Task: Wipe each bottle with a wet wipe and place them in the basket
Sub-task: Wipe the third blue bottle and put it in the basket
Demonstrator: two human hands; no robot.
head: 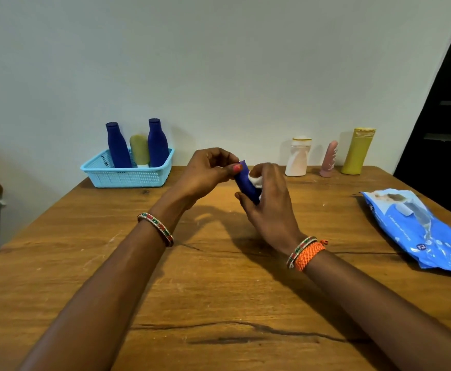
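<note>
The wooden tabletop lies nearest and widest. On its right side lies the blue wet-wipe pack, flat and crumpled. At the far left edge by the wall sits the light blue basket, holding two dark blue bottles upright with an olive tube between them. Along the far right edge stand a yellow-green bottle, a white bottle and a pink bottle, well apart from the basket. Above the middle of the tabletop, the left hand pinches one end of a small dark blue bottle, tilted in the air. The right hand has its fingers curled round that bottle, pressing a white wet wipe against it.
</note>
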